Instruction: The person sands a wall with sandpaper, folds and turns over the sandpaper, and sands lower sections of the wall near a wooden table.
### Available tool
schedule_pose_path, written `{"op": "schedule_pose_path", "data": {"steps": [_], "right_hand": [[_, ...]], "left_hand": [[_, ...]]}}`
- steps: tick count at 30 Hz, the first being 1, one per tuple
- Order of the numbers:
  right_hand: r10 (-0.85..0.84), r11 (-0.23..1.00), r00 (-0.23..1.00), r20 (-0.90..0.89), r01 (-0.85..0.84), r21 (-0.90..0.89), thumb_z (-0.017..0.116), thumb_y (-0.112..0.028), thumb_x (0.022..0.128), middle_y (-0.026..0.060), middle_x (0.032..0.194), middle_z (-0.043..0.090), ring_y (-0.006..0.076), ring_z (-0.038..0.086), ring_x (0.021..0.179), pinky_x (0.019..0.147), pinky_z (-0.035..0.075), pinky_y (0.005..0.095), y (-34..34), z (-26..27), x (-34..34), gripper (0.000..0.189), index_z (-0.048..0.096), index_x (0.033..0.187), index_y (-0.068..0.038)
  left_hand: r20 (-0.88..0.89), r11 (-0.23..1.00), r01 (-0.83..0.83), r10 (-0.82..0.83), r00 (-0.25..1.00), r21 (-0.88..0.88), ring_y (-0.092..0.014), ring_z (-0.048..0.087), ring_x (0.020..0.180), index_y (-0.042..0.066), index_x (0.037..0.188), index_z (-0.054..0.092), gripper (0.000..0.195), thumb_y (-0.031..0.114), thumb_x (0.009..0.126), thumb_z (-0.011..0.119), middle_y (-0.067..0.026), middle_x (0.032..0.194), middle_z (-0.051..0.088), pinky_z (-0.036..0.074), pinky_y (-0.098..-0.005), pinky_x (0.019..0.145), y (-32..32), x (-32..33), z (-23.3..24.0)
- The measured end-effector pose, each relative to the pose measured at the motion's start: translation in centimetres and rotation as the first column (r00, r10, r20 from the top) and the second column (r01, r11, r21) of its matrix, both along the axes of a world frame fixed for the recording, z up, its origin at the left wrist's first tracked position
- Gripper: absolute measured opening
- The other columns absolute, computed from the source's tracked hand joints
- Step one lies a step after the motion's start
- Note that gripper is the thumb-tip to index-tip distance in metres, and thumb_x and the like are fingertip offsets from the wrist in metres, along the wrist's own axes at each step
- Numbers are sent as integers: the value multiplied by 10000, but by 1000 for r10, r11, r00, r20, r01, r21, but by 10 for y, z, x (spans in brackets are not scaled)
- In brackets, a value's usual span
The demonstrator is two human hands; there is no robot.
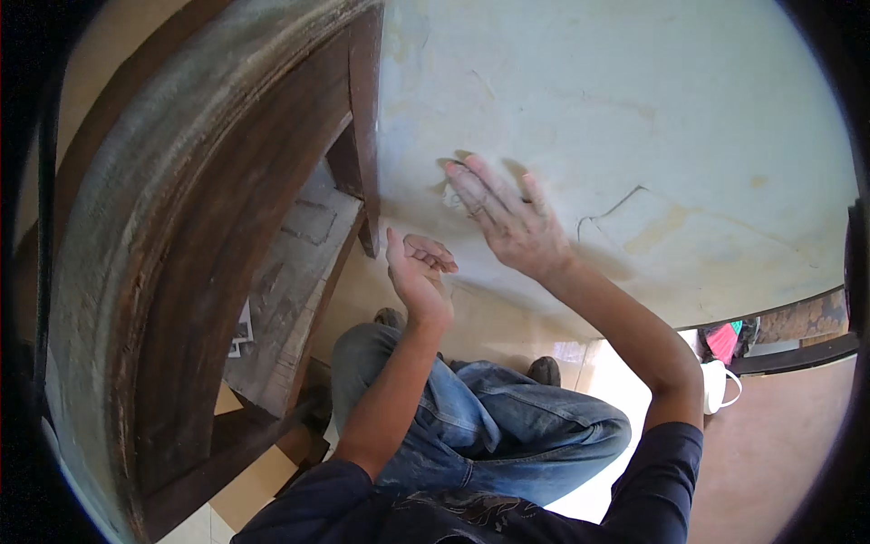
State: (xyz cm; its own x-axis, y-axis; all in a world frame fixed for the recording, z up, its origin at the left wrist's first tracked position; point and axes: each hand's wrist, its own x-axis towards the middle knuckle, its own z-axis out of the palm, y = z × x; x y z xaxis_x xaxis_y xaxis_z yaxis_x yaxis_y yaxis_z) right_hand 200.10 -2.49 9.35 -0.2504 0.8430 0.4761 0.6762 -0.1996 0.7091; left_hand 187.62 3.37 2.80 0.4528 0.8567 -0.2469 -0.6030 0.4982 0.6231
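My right hand [516,224] is at the pale, patched wall [714,122], its fingers spread and dusted with whitish powder. Beside its fingers shows a small pale patch with faint marks [451,197]; whether this is a sheet under the hand or part of the wall, I cannot tell. The palm side is hidden. Lower and to the left, my left hand [423,272] hovers with the palm turned up, fingers loosely curled and thumb apart, holding nothing. A dark crack line [615,204] and yellowish stains mark the wall to the right of my right hand.
Dark wooden furniture or framework [224,224] rises close on my left, with a dusty board [292,272] inside it. My bent knees in jeans [489,421] are below. A white object with a looped handle [717,387] and a pink item [722,342] are at right.
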Motion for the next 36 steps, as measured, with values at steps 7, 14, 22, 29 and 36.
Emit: {"op": "schedule_pose_path", "data": {"steps": [7,14,22,29,36], "right_hand": [[67,998,996,-52,-68,-14,482,-288,853,68,1530,327,211,250,1434,1187,63,425,54,2,-13,601,451,1397,-33],[1,999,996,-84,-4,-40,460,-241,872,63,1519,354,227,312,1410,1190,75,432,-20,45,8,569,440,1408,-49],[-18,996,996,89,10,88,483,-293,893,-6,1510,376,127,319,1403,1189,51,461,26,43,-2,551,460,1399,-78],[22,996,1000,7,-23,81,532,-277,858,67,1533,327,202,283,1421,1199,67,448,-12,54,10,602,438,1406,-47],[-36,993,999,13,35,109,522,-305,884,-4,1502,389,190,339,1397,1180,80,485,-63,74,27,499,534,1332,-87]], "left_hand": [[32,1000,1,-1,999,-16,-174,515,565,87,670,497,614,617,941,349,-64,606,535,412,-280,560,5,2,-6],[40,999,24,-22,999,-39,-174,508,559,91,661,494,623,633,931,348,-60,602,534,408,-286,567,8,1,1],[41,993,68,-65,997,-95,-160,435,616,95,649,462,600,634,908,420,-27,618,447,351,-292,603,-2,6,7],[52,992,51,-45,998,-117,-155,477,600,94,657,500,602,626,919,399,-30,616,498,376,-273,604,4,5,3],[99,979,150,-136,986,-142,-159,497,612,101,657,498,566,601,916,444,-37,624,527,389,-277,611,0,7,1]]}}
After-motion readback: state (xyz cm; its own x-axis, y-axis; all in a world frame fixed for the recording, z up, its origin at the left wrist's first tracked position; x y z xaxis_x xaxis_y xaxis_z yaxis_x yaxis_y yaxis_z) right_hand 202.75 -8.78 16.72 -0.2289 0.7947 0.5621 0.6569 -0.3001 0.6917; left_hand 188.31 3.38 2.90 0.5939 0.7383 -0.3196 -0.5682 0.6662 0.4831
